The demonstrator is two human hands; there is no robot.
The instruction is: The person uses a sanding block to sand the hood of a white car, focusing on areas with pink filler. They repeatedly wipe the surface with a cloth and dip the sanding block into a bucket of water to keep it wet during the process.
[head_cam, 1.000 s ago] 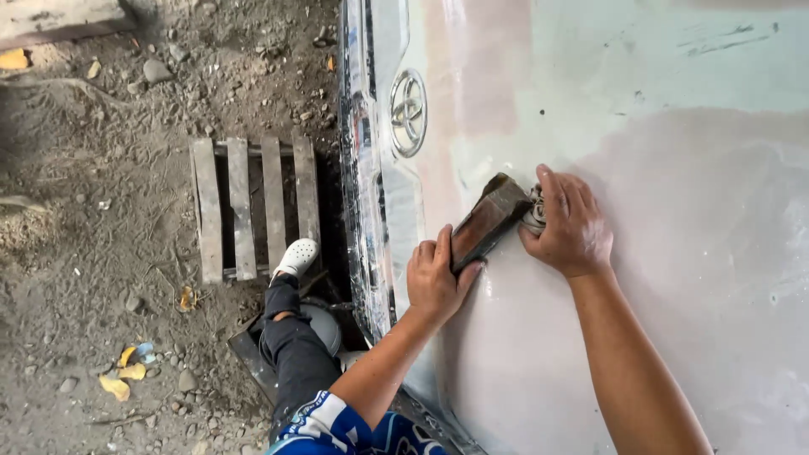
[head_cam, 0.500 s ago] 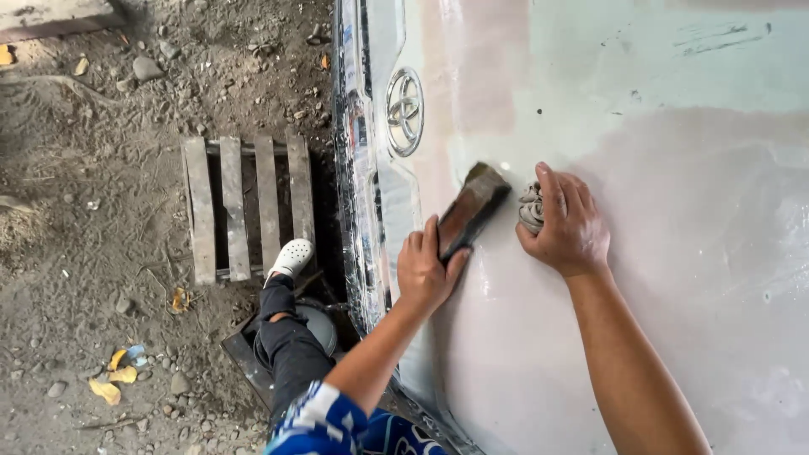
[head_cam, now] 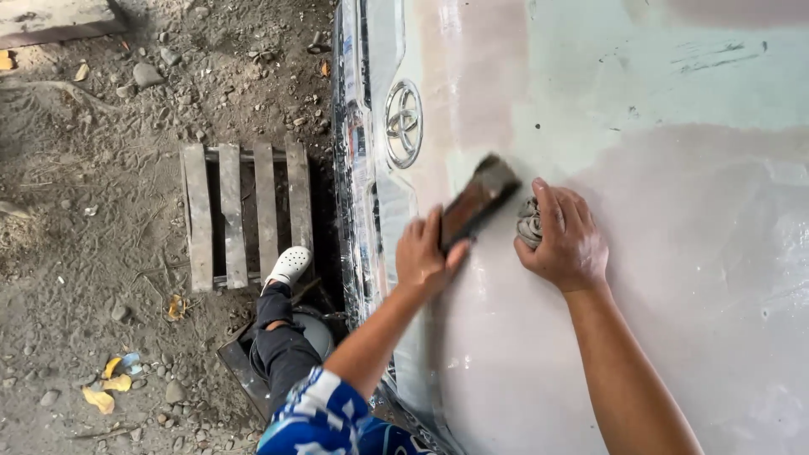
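- The left hand [head_cam: 425, 253], just left of the frame's centre, presses a dark flat sanding block [head_cam: 478, 200] against the car hood [head_cam: 674, 278]; its fingers lie over the block's lower end, clasping it rather than lying loose.
- The block slants up and to the right from that hand, with its upper end near the centre of the frame, below and to the right of the round chrome emblem [head_cam: 404, 122].
- The right hand [head_cam: 566, 240], just right of centre, is bunched over a crumpled grey rag [head_cam: 529, 221] that sits on the hood, touching or nearly touching the block's far end.
- By the look of it, the step in hand is rubbing down the dull, filler-coloured patch of the hood, with the rag wiping beside the block.
- A further stroke would call for keeping the block flat to the panel and the rag clear of its path.
- The block's underside is hidden, so I cannot tell whether it carries abrasive paper.
- Most of the rag lies under the right palm.
- The hood runs off the right and bottom edges.
- At lower left, a white shoe [head_cam: 289, 264] stands beside a wooden pallet [head_cam: 244, 215] on the dirt ground [head_cam: 93, 278].
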